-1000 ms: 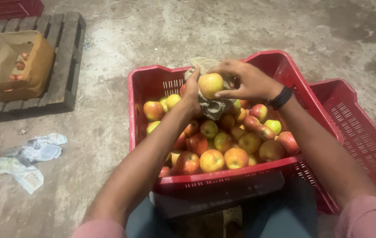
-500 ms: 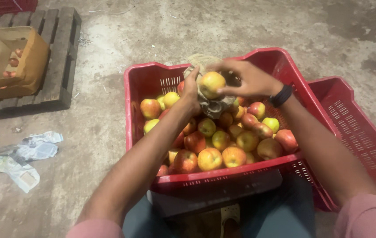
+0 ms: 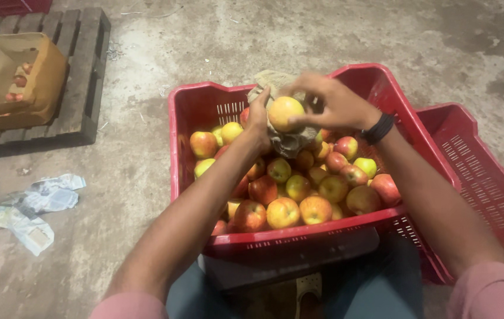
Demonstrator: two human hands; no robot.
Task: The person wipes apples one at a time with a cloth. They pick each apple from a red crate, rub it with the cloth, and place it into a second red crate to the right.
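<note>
Apple [image 3: 285,113], a yellowish one, is sitting up above the pile of apples, over the far side of the red crate [image 3: 193,112]. Right hand [image 3: 333,104] is pinching it from the top and side, fingers curled in around it, so it's definitely gripping the fruit. Left hand [image 3: 259,117] is closing on a grubby cloth [image 3: 290,140] that's bunching up under and behind the apple, thumb and fingers pressing it against the fruit. Crate is sitting loaded with red-and-yellow apples [image 3: 299,189], right in front of the person's knees. Second red crate [image 3: 482,177] is lying just beside it on the right. Wooden pallet [image 3: 81,77] with a cardboard box [image 3: 25,77] is sitting well apart at far left on the concrete floor [image 3: 146,53].
</note>
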